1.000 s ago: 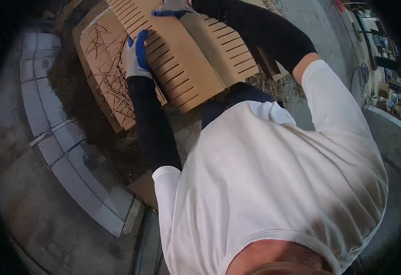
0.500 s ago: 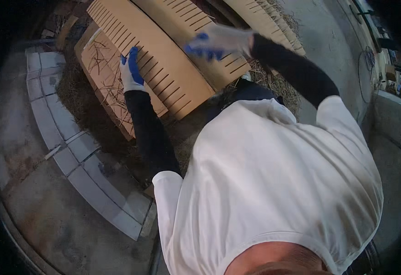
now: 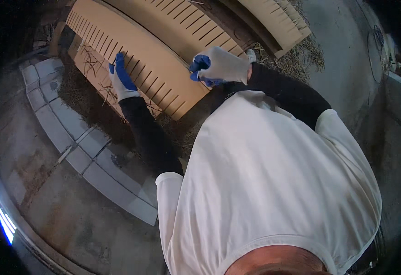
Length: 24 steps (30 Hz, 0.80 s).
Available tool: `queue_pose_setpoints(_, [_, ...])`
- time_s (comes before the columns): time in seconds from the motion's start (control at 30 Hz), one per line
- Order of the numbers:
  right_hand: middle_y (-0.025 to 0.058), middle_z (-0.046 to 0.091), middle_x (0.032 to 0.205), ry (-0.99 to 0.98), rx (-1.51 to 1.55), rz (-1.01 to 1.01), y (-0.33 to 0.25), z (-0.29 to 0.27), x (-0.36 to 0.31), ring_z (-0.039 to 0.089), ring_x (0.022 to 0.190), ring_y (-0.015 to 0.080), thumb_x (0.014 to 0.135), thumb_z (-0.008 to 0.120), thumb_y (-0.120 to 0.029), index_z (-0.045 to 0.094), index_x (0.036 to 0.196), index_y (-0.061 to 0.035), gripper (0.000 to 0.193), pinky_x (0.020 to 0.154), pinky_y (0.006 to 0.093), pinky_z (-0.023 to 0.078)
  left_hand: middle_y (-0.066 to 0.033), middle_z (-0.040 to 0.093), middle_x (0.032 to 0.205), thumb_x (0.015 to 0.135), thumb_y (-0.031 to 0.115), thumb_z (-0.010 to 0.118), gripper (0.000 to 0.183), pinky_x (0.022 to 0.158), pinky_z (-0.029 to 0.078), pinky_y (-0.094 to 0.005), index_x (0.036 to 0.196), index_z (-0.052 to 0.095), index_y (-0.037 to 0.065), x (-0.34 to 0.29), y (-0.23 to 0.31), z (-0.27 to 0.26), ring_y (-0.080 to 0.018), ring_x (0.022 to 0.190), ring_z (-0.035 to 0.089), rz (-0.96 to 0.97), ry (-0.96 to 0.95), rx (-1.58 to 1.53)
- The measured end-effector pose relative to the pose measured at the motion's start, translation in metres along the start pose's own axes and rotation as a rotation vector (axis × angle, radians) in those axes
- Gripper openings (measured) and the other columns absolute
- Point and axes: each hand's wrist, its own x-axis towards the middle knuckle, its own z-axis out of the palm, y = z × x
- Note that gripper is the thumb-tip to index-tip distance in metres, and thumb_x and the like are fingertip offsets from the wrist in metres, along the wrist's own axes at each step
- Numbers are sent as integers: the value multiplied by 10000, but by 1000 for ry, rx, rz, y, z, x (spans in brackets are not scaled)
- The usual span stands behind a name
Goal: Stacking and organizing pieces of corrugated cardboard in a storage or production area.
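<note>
Tan cardboard (image 3: 141, 46) with a row of slits along its left side lies in front of me. My left hand (image 3: 123, 80), in a white glove with a blue palm, is closed on its left edge near the slits. My right hand (image 3: 221, 66), gloved the same way, is held with curled fingers over the near right part of the cardboard. What its fingers hold, if anything, is hidden. A second slotted cardboard piece (image 3: 191, 18) lies just beyond it.
Another slotted cardboard piece (image 3: 283, 32) lies to the right, with dry twigs (image 3: 303, 59) around it. More twigs lie on a board (image 3: 88, 64) at left. Pale blocks (image 3: 67, 119) form a row on the concrete floor (image 3: 40, 183).
My right hand has come slightly nearer to me, and its fingers have curled in. My left hand and the cardboard appear a little farther left in the picture.
</note>
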Motion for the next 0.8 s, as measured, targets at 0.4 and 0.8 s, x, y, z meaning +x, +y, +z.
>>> queue_pose_setpoints(0.4, [148,613,690,-501,-801,-389,-50,-37,52,573,649,318,718,606,-122,623,764,-25,109,626,379,465,-46,605,1033,865,239,615,338,786,478,-283,1147,577,56,-13,18,13,-145,934,572,-16,1,30])
queue_pose_setpoints(0.8, [119,622,762,-583,-722,-143,-35,-101,-27,601,757,303,670,668,-158,640,845,-43,211,709,375,479,-37,591,1071,862,304,615,397,799,477,-291,1168,561,58,1,2,-2,-146,940,570,-48,10,87])
